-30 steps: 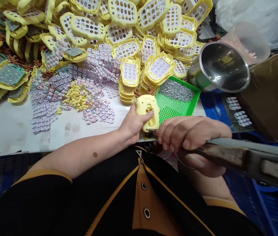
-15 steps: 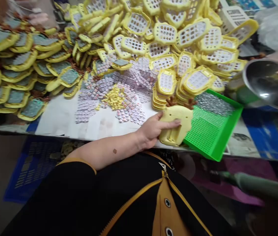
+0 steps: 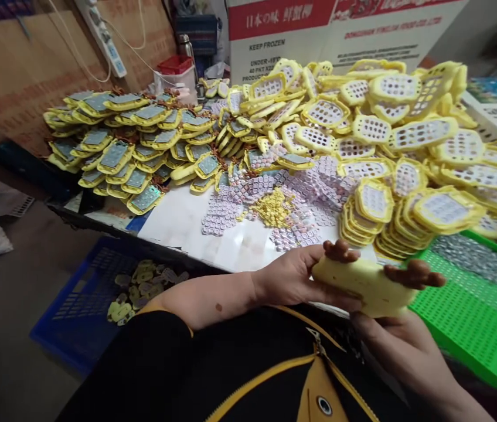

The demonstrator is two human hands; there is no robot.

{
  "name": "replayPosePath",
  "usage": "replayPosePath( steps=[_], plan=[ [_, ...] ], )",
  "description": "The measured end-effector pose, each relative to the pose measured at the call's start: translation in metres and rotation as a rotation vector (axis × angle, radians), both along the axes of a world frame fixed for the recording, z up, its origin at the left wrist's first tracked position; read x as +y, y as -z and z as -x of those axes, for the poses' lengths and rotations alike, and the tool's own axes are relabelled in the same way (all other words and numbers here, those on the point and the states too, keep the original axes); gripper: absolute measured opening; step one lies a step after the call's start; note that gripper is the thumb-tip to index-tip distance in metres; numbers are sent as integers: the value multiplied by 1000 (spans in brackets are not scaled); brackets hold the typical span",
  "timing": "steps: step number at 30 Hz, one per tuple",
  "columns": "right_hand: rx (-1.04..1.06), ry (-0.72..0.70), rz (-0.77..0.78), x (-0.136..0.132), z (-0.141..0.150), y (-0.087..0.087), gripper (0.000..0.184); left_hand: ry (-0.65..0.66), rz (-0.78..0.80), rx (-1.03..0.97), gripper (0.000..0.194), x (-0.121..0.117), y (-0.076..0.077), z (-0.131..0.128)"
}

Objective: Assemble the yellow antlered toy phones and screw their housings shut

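Note:
Both my hands hold one yellow plastic toy casing (image 3: 369, 282) with brown antlers, above the table's front edge. My left hand (image 3: 295, 275) grips its left end, thumb across the near face. My right hand (image 3: 400, 340) is closed on its lower right edge; some of those fingers are hidden beneath. Just beyond stand stacks of yellow casings (image 3: 433, 220) with white button panels. Sheets of small whitish keys (image 3: 220, 214) and a heap of little yellow pieces (image 3: 272, 208) lie on the white tabletop (image 3: 178, 220).
Antlered casings with grey-green panels (image 3: 116, 155) are piled at the left. A green perforated tray (image 3: 463, 305) with small silvery parts (image 3: 479, 258) is at the right. On the floor sits a blue crate (image 3: 70, 319) with yellow pieces. A large carton (image 3: 275, 50) stands behind.
My right hand has come into view and joined the left on the casing. The casing has tipped, its antlers now nearer the camera. The view has swung left and upward.

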State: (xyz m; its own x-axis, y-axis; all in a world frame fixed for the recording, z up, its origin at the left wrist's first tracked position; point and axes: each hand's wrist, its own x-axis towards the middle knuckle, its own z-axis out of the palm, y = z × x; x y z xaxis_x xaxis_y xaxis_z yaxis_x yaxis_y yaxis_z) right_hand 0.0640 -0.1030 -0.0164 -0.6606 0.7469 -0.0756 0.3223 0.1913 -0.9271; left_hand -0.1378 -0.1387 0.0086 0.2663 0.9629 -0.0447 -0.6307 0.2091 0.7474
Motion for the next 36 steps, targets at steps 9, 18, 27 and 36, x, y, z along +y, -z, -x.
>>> replayPosePath(
  steps=[9, 18, 27, 36],
  plan=[
    [72, -225, 10, 14, 66, -7, 44, -211, -46, 120, 37, -19, 12, 57],
    [-228, -484, 12, 24, 81, 2, 60, -260, 240, 1210, 42, -137, -40, 215],
    [-246, -606, 33, 22, 82, 8, 51, -891, 308, 1622, 38, 9, -4, 238],
    [-186, -504, 187, 32, 76, 25, 50, -1034, 462, 1523, 45, 108, 2, 252]
  ],
)
